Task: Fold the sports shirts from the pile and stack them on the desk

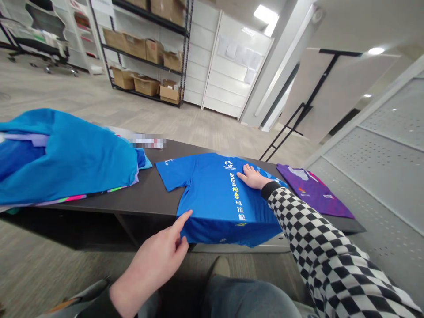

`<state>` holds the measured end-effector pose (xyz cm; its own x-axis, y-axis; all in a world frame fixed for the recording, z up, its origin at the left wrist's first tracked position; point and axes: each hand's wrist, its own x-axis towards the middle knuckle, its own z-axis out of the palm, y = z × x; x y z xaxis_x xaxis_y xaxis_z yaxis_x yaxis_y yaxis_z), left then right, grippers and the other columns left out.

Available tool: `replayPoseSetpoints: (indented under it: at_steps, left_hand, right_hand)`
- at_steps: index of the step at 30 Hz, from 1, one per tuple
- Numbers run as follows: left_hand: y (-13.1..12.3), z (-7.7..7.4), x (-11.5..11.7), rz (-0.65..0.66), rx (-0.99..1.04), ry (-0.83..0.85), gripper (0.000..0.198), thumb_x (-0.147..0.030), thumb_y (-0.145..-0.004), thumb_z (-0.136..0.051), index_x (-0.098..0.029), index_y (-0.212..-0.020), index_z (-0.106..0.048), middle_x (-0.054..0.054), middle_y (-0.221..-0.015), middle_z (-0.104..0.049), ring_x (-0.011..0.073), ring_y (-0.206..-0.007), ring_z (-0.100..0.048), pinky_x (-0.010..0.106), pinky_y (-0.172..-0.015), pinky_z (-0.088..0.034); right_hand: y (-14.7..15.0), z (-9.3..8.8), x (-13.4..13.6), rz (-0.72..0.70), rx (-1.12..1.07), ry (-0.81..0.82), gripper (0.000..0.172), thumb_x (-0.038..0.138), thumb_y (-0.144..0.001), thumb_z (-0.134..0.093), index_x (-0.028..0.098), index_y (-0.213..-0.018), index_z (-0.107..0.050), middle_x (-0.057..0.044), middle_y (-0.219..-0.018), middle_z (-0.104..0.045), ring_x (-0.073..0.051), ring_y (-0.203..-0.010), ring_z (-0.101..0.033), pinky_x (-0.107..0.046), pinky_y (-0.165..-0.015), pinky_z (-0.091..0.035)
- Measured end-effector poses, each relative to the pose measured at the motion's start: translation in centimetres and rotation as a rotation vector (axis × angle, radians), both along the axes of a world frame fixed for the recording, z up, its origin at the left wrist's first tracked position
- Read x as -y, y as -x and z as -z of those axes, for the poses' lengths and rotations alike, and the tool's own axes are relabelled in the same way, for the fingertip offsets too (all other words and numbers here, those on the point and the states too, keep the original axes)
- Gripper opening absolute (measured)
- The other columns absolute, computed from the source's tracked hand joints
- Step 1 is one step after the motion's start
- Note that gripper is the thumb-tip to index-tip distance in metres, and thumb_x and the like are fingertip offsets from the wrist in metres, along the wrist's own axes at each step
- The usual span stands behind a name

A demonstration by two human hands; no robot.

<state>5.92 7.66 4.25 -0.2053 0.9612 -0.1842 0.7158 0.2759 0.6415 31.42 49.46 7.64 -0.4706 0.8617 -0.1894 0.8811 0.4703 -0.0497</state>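
A blue T-shirt [212, 190] with white and yellow lettering lies spread on the dark bench, its lower part hanging over the front edge. My right hand [253, 177] rests on the shirt's upper right part, fingers apart and holding nothing. At the shirt's near left side is my left hand [159, 254], its index finger stretched out to the cloth and the thumb apart from it. Whether that fingertip presses on the fabric I cannot tell. The shirt's right sleeve area is partly hidden behind my right hand and forearm.
A heap of blue clothes [82, 154] covers the bench's left end. Folded purple shirt [314, 190] lies at the right, beside a grey perforated panel [391, 145]. Beyond the dark bench [149, 194] stand a shelf with cardboard boxes [145, 85] and an office chair [46, 26].
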Motion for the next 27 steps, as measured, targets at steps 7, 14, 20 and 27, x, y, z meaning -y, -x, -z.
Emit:
replayPoseSetpoints:
  at_steps: [7, 14, 20, 27]
  left_hand:
    - [-0.3, 0.2, 0.1, -0.007, 0.044, -0.047, 0.076, -0.025, -0.107, -0.052, -0.033, -0.182, -0.042, 0.003, -0.099, -0.079, 0.0229, -0.088, -0.076, 0.031, -0.077, -0.046]
    - [-0.5, 0.3, 0.3, 0.006, 0.112, -0.134, 0.077, -0.027, -0.108, -0.050, -0.028, -0.185, -0.038, 0.004, -0.100, -0.079, 0.0227, -0.086, -0.075, 0.032, -0.081, -0.051]
    - [-0.5, 0.0, 0.9, 0.003, 0.075, -0.178, 0.075, -0.024, -0.108, -0.052, -0.029, -0.182, -0.044, 0.005, -0.101, -0.080, 0.0226, -0.087, -0.076, 0.032, -0.081, -0.050]
    - [-0.7, -0.3, 1.2, 0.035, 0.037, -0.197, 0.074, -0.022, -0.107, -0.051, -0.030, -0.181, -0.046, 0.005, -0.104, -0.082, 0.0226, -0.087, -0.077, 0.033, -0.080, -0.050]
  right_hand:
    - [0.7, 0.5, -0.4, 0.007, -0.057, -0.092, 0.097, 0.075, -0.117, -0.028, 0.006, -0.186, -0.023, -0.022, -0.194, -0.013, -0.038, -0.181, -0.013, -0.061, -0.145, -0.012]
    - [0.9, 1.0, -0.1, 0.036, -0.062, -0.070, 0.101, 0.078, -0.116, -0.029, 0.007, -0.187, -0.023, -0.021, -0.194, -0.013, -0.037, -0.181, -0.013, -0.059, -0.145, -0.011]
    - [1.0, 1.1, -0.8, 0.073, -0.055, -0.087, 0.102, 0.079, -0.115, -0.027, 0.005, -0.186, -0.022, -0.022, -0.194, -0.013, -0.038, -0.181, -0.014, -0.062, -0.144, -0.013]
    - [1.0, 1.2, -1.0, 0.101, -0.012, -0.069, 0.103, 0.080, -0.114, -0.025, 0.008, -0.188, -0.019, -0.018, -0.195, -0.011, -0.036, -0.181, -0.013, -0.061, -0.145, -0.013]
